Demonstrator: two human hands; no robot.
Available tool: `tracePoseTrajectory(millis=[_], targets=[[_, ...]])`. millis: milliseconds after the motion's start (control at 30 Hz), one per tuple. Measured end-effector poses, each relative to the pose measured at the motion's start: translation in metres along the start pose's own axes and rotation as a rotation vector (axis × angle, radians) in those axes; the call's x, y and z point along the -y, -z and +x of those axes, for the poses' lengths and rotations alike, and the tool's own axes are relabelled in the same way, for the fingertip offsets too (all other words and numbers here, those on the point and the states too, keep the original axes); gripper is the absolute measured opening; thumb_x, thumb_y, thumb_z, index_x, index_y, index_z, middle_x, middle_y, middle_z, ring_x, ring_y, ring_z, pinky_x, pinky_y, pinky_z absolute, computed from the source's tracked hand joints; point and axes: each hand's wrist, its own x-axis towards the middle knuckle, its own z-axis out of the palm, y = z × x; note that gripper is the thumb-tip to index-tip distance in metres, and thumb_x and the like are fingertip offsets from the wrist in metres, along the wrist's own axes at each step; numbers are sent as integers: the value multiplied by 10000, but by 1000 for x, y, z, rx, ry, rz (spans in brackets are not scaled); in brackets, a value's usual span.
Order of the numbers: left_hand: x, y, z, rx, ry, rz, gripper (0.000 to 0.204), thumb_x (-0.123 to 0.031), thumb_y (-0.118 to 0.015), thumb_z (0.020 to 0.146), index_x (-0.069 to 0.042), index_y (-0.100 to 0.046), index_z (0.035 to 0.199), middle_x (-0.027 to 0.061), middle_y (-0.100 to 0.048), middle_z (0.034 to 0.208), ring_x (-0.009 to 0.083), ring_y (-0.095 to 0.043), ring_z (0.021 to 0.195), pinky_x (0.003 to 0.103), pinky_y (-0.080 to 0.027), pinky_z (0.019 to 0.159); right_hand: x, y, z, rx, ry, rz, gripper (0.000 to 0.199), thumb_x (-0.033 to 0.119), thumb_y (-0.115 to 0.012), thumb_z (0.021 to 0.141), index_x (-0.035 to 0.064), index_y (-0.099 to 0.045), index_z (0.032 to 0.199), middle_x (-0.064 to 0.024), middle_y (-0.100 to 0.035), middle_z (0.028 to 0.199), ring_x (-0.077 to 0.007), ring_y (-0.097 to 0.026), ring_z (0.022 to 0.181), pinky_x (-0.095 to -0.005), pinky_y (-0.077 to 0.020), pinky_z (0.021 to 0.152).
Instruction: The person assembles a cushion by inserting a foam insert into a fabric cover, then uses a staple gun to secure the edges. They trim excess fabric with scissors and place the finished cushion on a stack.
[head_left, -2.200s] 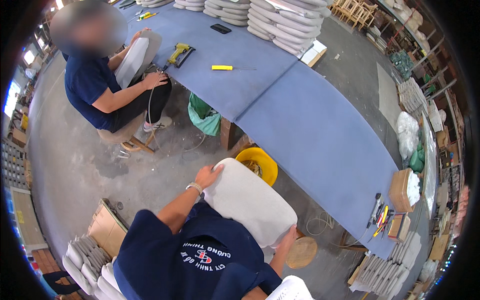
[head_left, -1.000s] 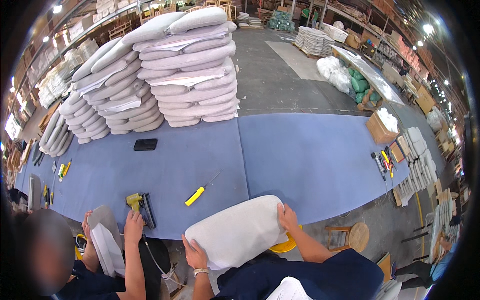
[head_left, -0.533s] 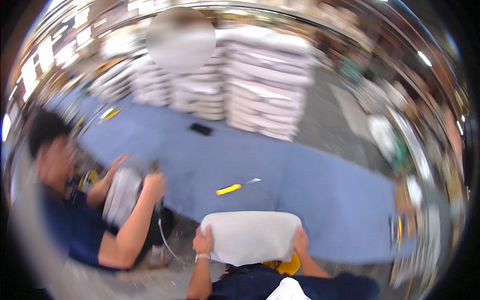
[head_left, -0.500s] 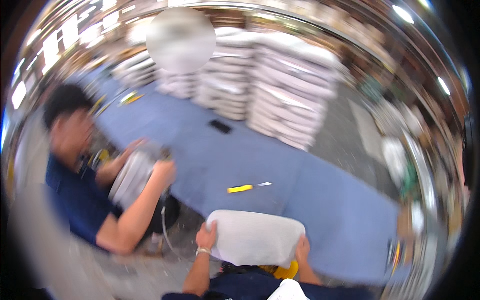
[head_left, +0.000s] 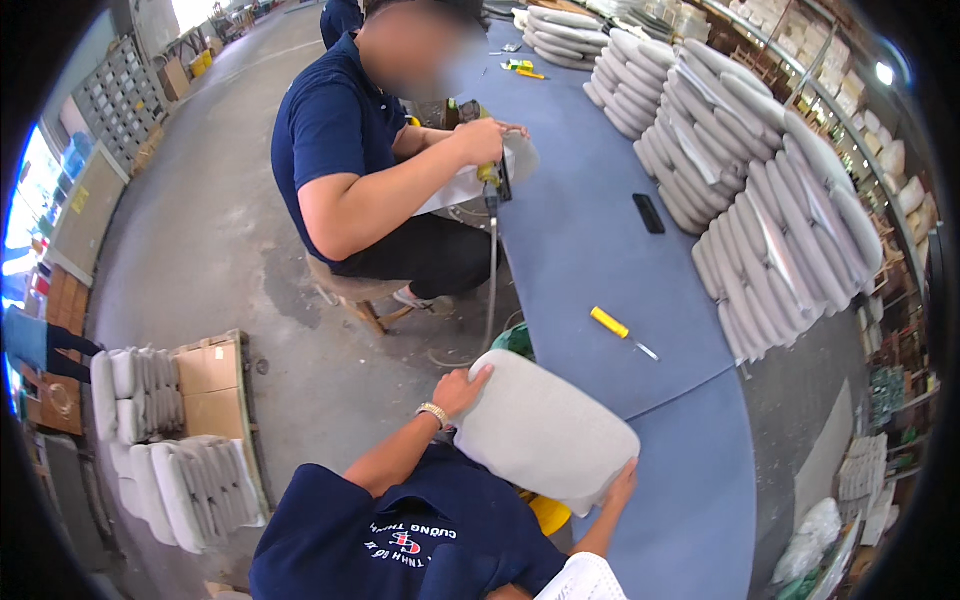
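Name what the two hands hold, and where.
A pale grey padded seat cushion: left hand grips its upper left corner, right hand its lower right edge.

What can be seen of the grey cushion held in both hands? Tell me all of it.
The grey cushion is a rounded rectangular pad, covered in what looks like smooth light grey fabric. It is held tilted against the near edge of the blue table. The left hand grips its upper left corner; the right hand holds its lower right edge. A yellow object shows beneath it.

Cushion (head_left: 545, 430) btwn hands, at table (head_left: 600, 260) edge; screwdriver (head_left: 622, 333) behind.
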Motion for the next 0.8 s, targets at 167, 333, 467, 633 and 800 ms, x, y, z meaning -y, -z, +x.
tracePoseTrajectory(millis=[167,333,467,633,800], targets=[[-25,16,-27,-76,12,101,879,-779,-433,930,34,-729,1080,349,-701,1047,494,-676,1048,552,-518,942,1,-11,-8,76,-108,93,722,553,-406,1067,-87,-608,1333,-271,-657,1309,-402,-629,1197,-443,-481,1015],[-78,-15,-37,7,-155,84,809,-733,-431,961,16,-685,1131,333,-706,1006,484,-684,1021,559,-529,896,-23,38,-9,-178,-109,172,716,559,-408,1063,-68,-614,1342,-259,-656,1319,-409,-628,1193,-458,-484,1007],[-116,-68,-38,39,-396,-12,769,-701,-433,979,14,-628,1184,311,-713,1011,473,-692,1003,556,-542,868,-41,87,-3,-264,-186,175,740,570,-398,1060,-85,-617,1326,-271,-649,1320,-416,-632,1179,-462,-490,994],[-129,-131,-14,150,-315,229,806,-721,-395,981,27,-597,1201,281,-727,1042,453,-701,1023,540,-557,876,-76,104,-22,-244,-339,-296,941,707,-310,1015,-147,-665,1190,-333,-678,1196,-495,-635,1120,-510,-484,1001],[-149,-139,15,209,-152,226,959,-793,-305,956,57,-709,1136,312,-714,1102,447,-685,1101,529,-537,944,-78,84,-16,-337,-574,-260,1000,751,-279,990,-151,-671,1167,-360,-664,1190,-511,-622,1142,-555,-473,1015]])
